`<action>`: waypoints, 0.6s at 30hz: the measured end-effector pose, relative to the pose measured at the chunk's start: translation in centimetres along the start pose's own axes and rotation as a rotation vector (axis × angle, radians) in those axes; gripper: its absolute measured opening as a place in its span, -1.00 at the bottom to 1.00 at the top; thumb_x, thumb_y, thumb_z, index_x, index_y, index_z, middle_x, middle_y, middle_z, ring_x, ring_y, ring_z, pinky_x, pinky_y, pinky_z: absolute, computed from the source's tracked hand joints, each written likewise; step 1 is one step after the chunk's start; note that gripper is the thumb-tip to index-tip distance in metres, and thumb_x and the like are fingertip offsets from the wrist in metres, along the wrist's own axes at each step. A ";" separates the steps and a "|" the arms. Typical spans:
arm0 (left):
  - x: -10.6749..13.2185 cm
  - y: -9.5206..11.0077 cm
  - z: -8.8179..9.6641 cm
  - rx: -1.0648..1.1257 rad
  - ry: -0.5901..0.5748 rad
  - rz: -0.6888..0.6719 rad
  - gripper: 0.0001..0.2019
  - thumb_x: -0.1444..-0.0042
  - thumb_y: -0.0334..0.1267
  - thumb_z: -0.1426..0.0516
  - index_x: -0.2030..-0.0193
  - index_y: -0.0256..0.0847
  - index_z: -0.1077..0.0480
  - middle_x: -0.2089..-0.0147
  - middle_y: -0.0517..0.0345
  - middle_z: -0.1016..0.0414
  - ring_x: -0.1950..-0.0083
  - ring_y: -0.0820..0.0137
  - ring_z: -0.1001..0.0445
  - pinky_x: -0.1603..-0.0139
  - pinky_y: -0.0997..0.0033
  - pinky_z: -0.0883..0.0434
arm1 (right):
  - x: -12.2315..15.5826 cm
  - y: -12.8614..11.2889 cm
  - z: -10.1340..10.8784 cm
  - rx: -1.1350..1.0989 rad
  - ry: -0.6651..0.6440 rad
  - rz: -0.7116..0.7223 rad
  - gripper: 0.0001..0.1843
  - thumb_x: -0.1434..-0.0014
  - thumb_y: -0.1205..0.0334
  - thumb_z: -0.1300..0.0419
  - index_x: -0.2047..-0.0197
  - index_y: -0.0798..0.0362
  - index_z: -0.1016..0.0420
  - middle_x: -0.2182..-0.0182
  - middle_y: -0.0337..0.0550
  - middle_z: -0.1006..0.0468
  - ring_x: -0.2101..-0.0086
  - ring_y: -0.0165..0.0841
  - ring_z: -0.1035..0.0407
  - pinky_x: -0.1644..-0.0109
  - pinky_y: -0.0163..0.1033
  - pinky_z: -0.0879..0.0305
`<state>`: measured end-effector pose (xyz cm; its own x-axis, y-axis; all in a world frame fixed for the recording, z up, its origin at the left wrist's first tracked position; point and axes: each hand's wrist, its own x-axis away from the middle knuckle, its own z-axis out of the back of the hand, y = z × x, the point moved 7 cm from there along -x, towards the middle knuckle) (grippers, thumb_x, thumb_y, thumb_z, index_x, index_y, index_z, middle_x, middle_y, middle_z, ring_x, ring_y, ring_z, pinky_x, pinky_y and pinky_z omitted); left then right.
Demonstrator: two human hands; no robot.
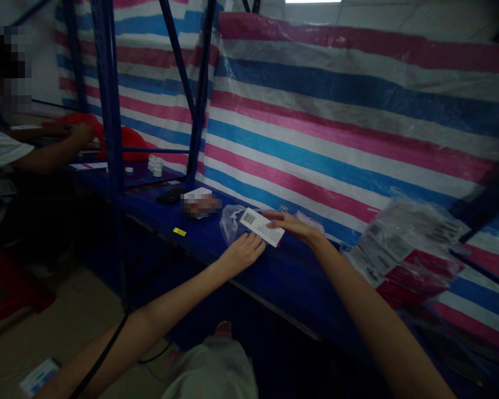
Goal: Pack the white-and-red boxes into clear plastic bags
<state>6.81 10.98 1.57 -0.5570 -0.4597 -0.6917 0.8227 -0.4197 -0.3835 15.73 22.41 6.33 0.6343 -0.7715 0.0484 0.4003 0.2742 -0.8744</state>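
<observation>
A small white carton [255,220] with a barcode and fine print on its face is held over the blue shelf. My right hand [293,226] grips its right end, thumb on the printed face and fingers behind the far edge. Along the carton's near edge, the curled fingers of my left hand [244,252] touch it; the thumb on that side is hidden. Just behind and left of the carton lies a crumpled clear plastic bag [229,223]. More clear plastic [311,221] shows beyond my right hand.
Plastic-wrapped stacks of printed cartons [403,255] stand at right. Left along the shelf [149,216] are a yellow label [179,231], a black object [170,195] and small white bottles [157,167]. A blue upright post [110,111] separates me from another person's arm [54,149] over red material.
</observation>
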 end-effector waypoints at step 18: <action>0.0 0.5 -0.1 0.299 -0.048 -0.200 -0.81 -0.22 -0.42 0.09 0.11 -0.30 -0.28 0.28 0.07 -0.45 0.24 0.37 -0.38 0.18 0.35 -0.26 | -1.4 -3.1 0.1 0.547 0.054 0.088 -0.41 0.22 0.19 -0.31 0.01 0.00 -0.46 0.03 -0.15 -0.45 0.12 -0.21 -0.36 0.03 -0.19 -0.27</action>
<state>7.21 10.87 1.32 -0.7139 -0.3790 -0.5888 0.6314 -0.7119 -0.3073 13.72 22.73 9.01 0.6520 -0.7565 -0.0511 0.6412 0.5860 -0.4955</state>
